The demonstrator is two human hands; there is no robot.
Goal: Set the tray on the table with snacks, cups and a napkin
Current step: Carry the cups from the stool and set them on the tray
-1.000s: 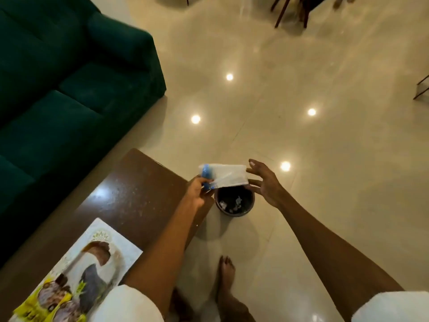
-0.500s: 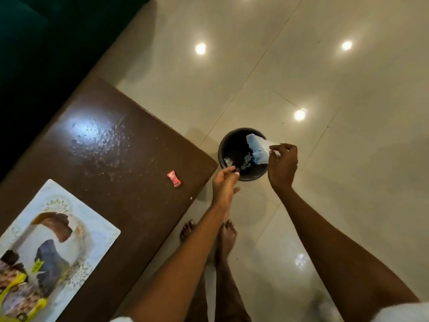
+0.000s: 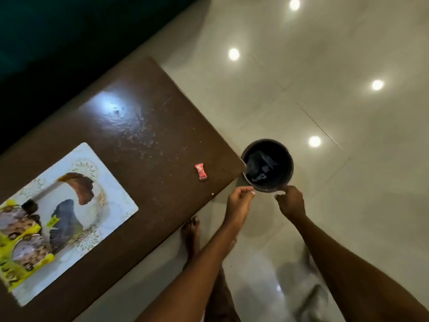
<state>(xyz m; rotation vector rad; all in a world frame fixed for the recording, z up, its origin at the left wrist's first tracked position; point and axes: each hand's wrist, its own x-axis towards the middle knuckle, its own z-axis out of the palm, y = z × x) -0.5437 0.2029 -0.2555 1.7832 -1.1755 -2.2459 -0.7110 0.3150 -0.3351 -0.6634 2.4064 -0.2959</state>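
A white patterned tray (image 3: 111, 191) lies on the dark brown table (image 3: 144, 117) at the left, with a yellow snack packet (image 3: 23, 242) on its near-left part. A small red wrapped candy (image 3: 201, 171) rests on the table near its right corner. My left hand (image 3: 239, 201) and my right hand (image 3: 290, 201) hover just in front of a dark round bin (image 3: 286, 182) on the floor. Both hands hold nothing, with the fingers loosely curled. Crumpled wrappers lie inside the bin.
A dark green sofa (image 3: 58, 31) runs along the far left behind the table. The glossy tiled floor (image 3: 325, 77) spreads to the right with ceiling-light reflections. My bare foot (image 3: 191, 235) stands beside the table's near edge.
The white-and-blue wrapper passed from my left hand to my right and dropped into the bin; both hands drew back from its rim. The view tilted down toward the table.
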